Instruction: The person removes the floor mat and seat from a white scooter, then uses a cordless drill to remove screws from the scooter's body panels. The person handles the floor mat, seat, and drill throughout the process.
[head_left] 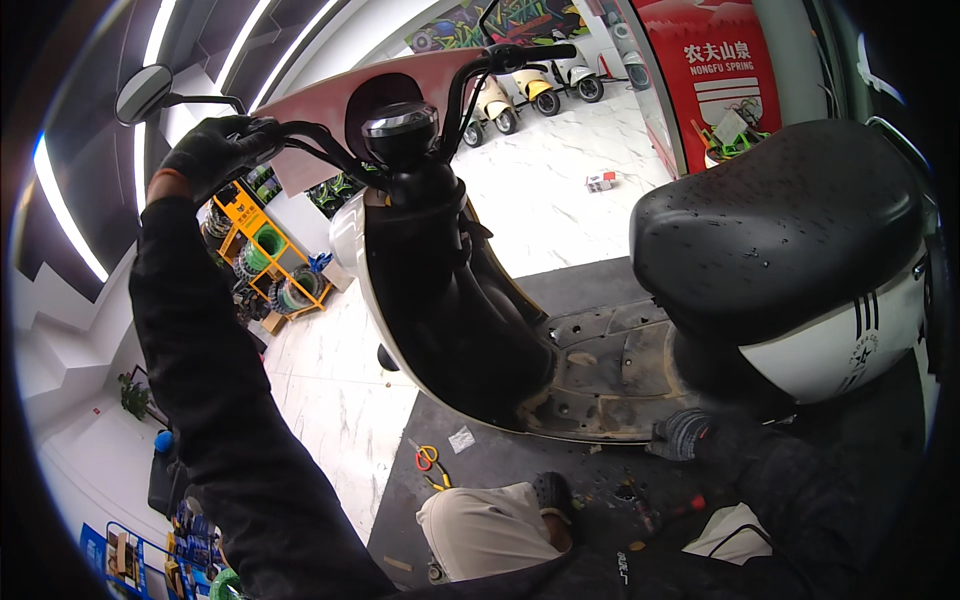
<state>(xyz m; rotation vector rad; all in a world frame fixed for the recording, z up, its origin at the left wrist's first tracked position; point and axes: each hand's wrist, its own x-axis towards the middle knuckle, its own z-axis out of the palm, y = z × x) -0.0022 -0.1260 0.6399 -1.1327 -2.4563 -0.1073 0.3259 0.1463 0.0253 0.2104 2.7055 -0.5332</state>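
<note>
A white and black scooter (590, 374) stands side-on before me, its dirty floorboard bare of any mat. My left hand (210, 155), in a black glove, is closed around the left handlebar grip (265, 138), with the arm stretched far up and forward. Low down, my right hand (683, 435) in a dark grey knit glove is at the near edge of the floorboard (615, 385). Its fingers look curled over that edge, partly hidden. The black seat (780, 225) is dotted with dark specks or drops.
Red-and-yellow-handled pliers (428, 460) and a small plastic bag (461, 440) lie on the dark mat by my knee. A red-tipped tool (690, 503) lies among small parts. Other scooters (545, 95) stand far back, and an orange rack (265, 250) holds tyres. A red cabinet (710, 75) stands behind the seat.
</note>
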